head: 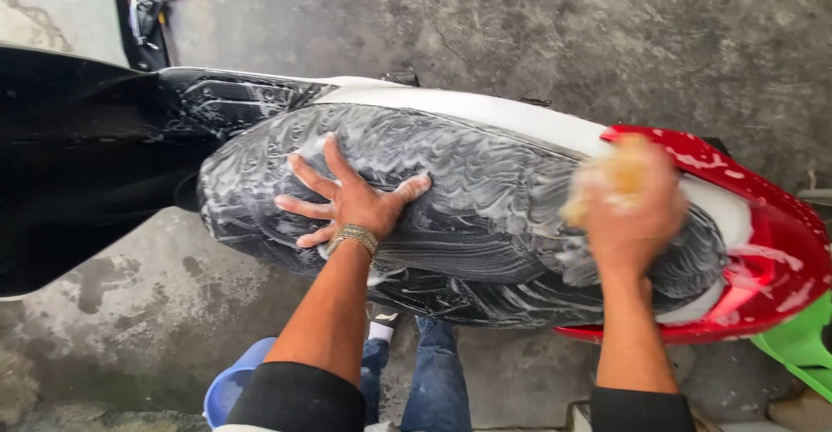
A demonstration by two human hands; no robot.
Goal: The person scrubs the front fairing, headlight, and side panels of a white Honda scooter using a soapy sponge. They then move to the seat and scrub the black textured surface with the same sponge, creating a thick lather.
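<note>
Flanking soapy seat: blue bucket, prob. green chair.

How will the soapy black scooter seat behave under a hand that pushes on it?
The scooter seat is coated in streaked white suds, so a pushing palm would probably slide. The left hand lies spread flat on it, perhaps for that reason. It looks padded, so it may give slightly. The sponge in the right hand is likely soft.

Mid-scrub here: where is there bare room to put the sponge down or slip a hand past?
Bare concrete floor lies beyond the soapy black seat, and more left of the blue bucket. The seat is crowded: left hand flat on it, right hand gripping the yellow sponge by the red tail.
</note>
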